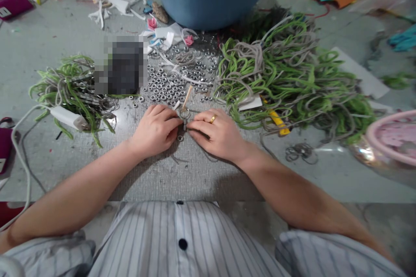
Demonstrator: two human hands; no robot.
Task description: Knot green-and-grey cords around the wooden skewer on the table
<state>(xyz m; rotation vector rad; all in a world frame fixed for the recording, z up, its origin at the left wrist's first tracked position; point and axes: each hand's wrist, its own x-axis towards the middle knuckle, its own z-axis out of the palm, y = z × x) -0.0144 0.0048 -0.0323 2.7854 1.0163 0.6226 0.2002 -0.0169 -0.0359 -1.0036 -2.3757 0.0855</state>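
Note:
My left hand [159, 127] and my right hand [217, 134] meet low over the table, both with fingers closed in a pinch. Thin grey cord [208, 156] trails out from under them, and what lies right at the fingertips is partly hidden. Between the hands are a metal ring [184, 114] and a short column of small metal nuts. A loose nut [180, 138] lies just below the left fingertips. Behind the ring, a thin wooden stick [187, 97] points up and away. A gold-coloured ring is on a right finger.
Many loose metal nuts [165, 86] spread beyond my hands. A large green and grey cord pile [286, 73] lies right, a smaller bundle [68, 82] left near a white adapter [69, 117]. A blue basin [211, 0] stands behind; a pink-rimmed container [373, 132] is far right.

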